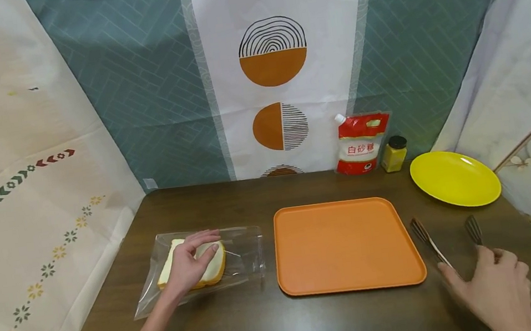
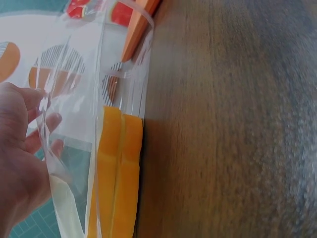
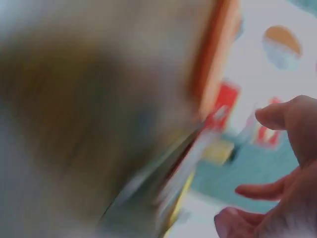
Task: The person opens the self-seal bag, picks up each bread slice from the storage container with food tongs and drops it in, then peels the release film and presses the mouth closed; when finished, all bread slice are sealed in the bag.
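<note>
My left hand [image 1: 192, 266] is over a clear plastic bag [image 1: 246, 246] on the left of the table. In the left wrist view its fingertips pinch the bunched film, which stands up away from the bread. Inside the bag lie white bread slices [image 1: 213, 264] with a yellow-brown crust [image 2: 124, 168], stacked flat. On the right, my right hand [image 1: 498, 286] hovers low by a metal fork [image 1: 423, 234] and a second, darker tined utensil [image 1: 474, 230]. Its thumb and fingers are spread apart with nothing between them in the blurred right wrist view; its knuckles hide the utensil's handle.
An orange tray [image 1: 347, 247] lies mid-table between the hands. At the back right stand a red and white sugar pouch [image 1: 360, 144] and a yellow jar [image 1: 394, 155] with a black lid. A yellow plate [image 1: 456, 178] sits near the right edge. Cloth hangs behind and beside the table.
</note>
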Demonstrator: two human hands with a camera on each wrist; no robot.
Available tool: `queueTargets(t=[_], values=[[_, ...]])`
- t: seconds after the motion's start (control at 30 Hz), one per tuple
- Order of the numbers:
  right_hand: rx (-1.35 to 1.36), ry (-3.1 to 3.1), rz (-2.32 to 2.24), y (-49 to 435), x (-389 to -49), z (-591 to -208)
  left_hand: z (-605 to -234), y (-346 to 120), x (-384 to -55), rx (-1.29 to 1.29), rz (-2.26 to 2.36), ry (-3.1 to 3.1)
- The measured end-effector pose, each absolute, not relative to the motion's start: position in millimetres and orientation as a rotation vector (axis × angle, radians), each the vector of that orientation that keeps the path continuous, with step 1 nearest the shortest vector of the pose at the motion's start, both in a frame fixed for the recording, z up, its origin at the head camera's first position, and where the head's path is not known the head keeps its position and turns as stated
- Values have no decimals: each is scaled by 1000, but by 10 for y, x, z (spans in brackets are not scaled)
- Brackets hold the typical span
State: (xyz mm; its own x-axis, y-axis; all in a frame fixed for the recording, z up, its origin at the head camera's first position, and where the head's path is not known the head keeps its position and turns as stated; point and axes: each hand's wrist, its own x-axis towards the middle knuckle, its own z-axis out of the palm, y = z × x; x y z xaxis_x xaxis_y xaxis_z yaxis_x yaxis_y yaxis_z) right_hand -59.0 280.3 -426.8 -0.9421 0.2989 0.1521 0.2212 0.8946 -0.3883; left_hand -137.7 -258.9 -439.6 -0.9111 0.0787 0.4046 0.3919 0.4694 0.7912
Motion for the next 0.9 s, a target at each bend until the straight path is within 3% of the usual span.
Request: queueTargets(t=[0.13, 0.43, 0.7, 0.9], values=[[-35, -2798, 898, 2221, -437, -4210, -4352, -2568, -1332, -421, -1402, -2389], [271, -2615, 2740, 887, -334, -4213, -4376, -2562, -1381, -486, -1258, -2428], [105, -2159, 3187, 15, -472, -4311, -4328, -2542, -1396, -490, -1257, -2445], [-195, -1935, 3263, -420, -609, -4458, -4339, -2590, -1355, -458, -1265, -2463]])
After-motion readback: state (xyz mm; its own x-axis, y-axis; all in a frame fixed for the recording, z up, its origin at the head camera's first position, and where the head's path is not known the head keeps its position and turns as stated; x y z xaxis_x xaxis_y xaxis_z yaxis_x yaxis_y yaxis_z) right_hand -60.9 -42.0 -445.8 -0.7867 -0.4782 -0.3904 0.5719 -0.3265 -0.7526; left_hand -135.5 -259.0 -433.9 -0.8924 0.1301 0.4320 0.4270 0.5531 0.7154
